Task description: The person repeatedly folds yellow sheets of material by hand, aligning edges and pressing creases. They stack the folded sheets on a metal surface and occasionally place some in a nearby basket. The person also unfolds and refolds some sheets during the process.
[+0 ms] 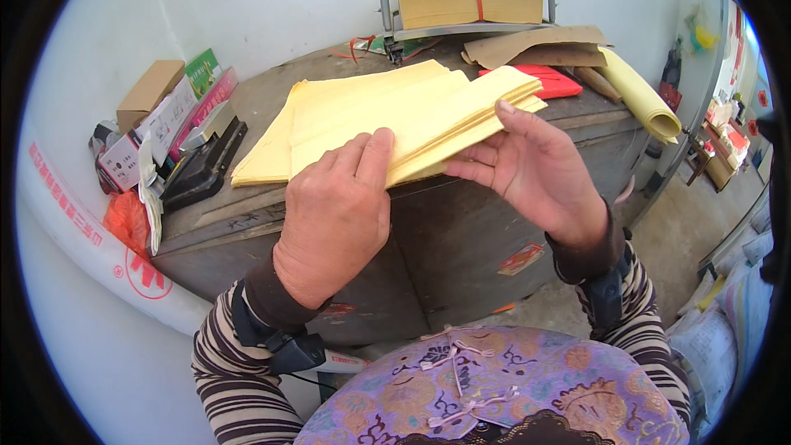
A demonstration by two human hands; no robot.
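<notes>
A folded bundle of thin yellow paper sheets (457, 117) lies slantwise at the front edge of an old wooden cabinet top, its layered edges facing right and towards me. My left hand (337, 204) grips it at the near left, with the fingers on top and the thumb side at the front fold. At the right end, my right hand (537, 167) holds the layers, thumb on the upper edge and fingers underneath. Under and behind the bundle spreads a stack of flat yellow sheets (266, 142), some corners uneven.
A red-strapped paper block (439, 6) stands on a metal rack behind. Brown paper (537, 46), a red packet (556, 81) and a yellow paper roll (642, 99) lie right. Boxes (148, 89) and a black case (210, 164) sit left. The cabinet (457, 247) fronts me.
</notes>
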